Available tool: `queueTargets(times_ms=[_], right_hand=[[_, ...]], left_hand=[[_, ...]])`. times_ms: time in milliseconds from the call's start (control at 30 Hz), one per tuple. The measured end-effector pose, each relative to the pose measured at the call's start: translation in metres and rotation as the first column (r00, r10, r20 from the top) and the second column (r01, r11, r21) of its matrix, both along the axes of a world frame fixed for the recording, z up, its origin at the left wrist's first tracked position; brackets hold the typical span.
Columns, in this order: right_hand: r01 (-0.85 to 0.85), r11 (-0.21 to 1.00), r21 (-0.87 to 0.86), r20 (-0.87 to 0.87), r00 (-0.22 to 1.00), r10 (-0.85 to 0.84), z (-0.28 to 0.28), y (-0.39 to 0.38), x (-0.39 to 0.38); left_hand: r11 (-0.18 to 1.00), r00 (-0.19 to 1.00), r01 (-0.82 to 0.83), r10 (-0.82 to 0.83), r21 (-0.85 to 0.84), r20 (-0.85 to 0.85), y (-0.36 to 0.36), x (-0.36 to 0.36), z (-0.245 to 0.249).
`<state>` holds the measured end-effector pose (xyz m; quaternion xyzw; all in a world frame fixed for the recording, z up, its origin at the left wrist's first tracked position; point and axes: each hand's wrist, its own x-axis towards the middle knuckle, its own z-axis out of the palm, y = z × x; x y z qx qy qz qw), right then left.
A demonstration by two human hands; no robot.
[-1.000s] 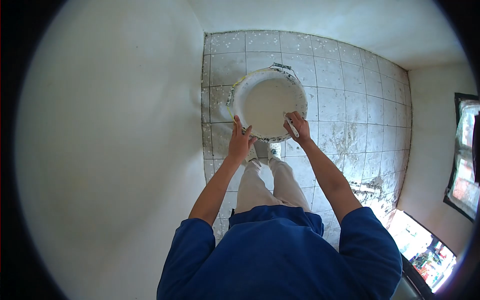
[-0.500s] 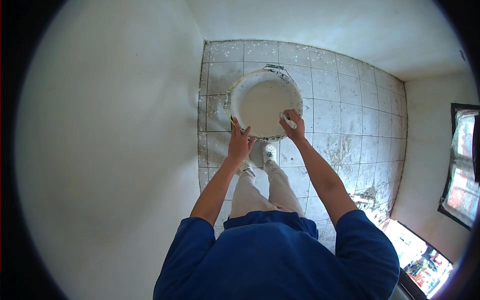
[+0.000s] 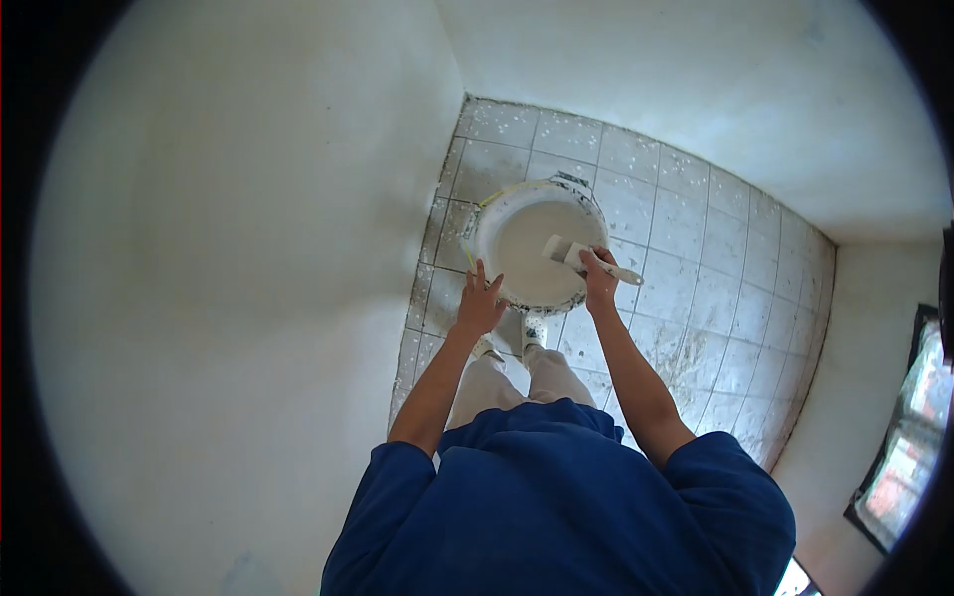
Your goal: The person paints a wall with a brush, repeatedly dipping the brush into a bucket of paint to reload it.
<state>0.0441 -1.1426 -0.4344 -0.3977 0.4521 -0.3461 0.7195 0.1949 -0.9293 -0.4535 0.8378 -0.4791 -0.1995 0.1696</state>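
A wide round bucket (image 3: 483, 234) with a stained rim holds pale, off-white paint (image 3: 527, 238). My right hand (image 3: 600, 280) is closed around a paintbrush (image 3: 621, 271) at the bucket's right side; the whitish bristles point left over the paint and the handle sticks out to the right past the rim. At the bucket's lower left rim rests my left hand (image 3: 481, 304), its fingers spread, with nothing held in it.
Pale tiles (image 3: 676, 233) spotted with white make up the floor. A plain wall (image 3: 248, 298) stands close on the left, another (image 3: 715, 79) beyond the bucket. A window (image 3: 904, 437) is at the far right. My shoes (image 3: 535, 331) are just below the bucket.
The brush, earlier mostly hidden in my right hand, now lies level over the paint with bristles and handle showing. The whole view has shifted and tilted, with the bucket lower in it.
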Motion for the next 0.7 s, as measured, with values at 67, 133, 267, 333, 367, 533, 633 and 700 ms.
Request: queueTargets(times_ms=[67, 133, 267, 333, 367, 533, 633, 700], right_hand=[[0.0, 1.0, 0.017, 0.085, 0.996, -0.002, 0.002, -0.003, -0.001], [-0.073, 0.996, -0.041, 0.152, 0.985, 0.079, -0.022, -0.013, -0.009], [-0.216, 0.975, 0.059, 0.308, 0.933, 0.188, 0.011, -0.013, -0.021], [-0.256, 0.966, 0.036, 0.411, 0.885, 0.219, 0.018, -0.012, -0.027], [-0.221, 0.973, 0.06, 0.392, 0.902, 0.181, 0.048, 0.009, -0.025], [-0.223, 0.972, 0.078, 0.388, 0.904, 0.177, 0.192, 0.145, -0.015], [-0.295, 0.955, -0.019, 0.367, 0.887, 0.281, 0.303, 0.208, 0.051], [-0.393, 0.918, -0.048, 0.438, 0.818, 0.373, 0.336, 0.239, 0.091]], left_hand=[[0.99, 0.997, -0.075, 0.07, -0.123, -0.04, 0.008, -0.004, 0.0], [0.975, 0.972, -0.105, 0.058, -0.196, -0.229, 0.024, -0.011, 0.006], [0.957, 0.893, -0.234, 0.141, -0.174, -0.427, 0.092, -0.029, 0.088], [0.925, 0.89, -0.331, 0.241, -0.185, -0.386, 0.149, -0.035, 0.131], [0.884, 0.877, -0.411, 0.316, -0.222, -0.362, 0.183, -0.042, 0.148], [0.636, 0.763, -0.642, 0.587, -0.428, -0.272, 0.35, -0.099, 0.253], [0.489, 0.636, -0.742, 0.729, -0.46, -0.251, 0.406, -0.086, 0.359], [0.413, 0.551, -0.773, 0.813, -0.482, -0.188, 0.426, -0.077, 0.4]])
